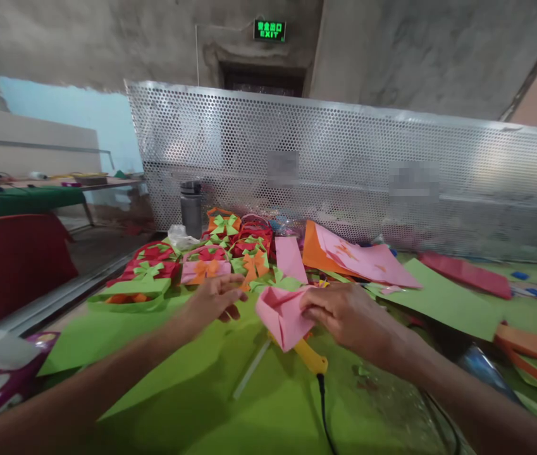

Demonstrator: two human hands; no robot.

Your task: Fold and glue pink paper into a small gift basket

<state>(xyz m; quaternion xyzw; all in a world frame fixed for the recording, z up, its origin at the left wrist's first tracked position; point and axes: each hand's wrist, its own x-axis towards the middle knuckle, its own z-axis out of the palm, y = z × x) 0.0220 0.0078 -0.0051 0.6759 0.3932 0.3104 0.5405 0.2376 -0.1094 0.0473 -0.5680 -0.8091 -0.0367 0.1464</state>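
A folded pink felt pouch [283,314] is pinched at its right edge by my right hand [334,311], its open side facing up and toward me. My left hand [216,298] hovers just left of the pouch with fingers apart and slightly curled, holding nothing. Below the pouch lies a yellow hot glue gun [312,357], partly hidden, with a black cord running toward me. A whitish glue stick [252,370] slants out to its left over the green sheet [178,379].
Several small felt bags with bows [204,265] stand at the back left, near a grey bottle [191,208]. Pink and orange felt sheets [358,253] lie at the back right. A perforated metal panel [344,164] borders the table. A purple package [12,379] lies at the left.
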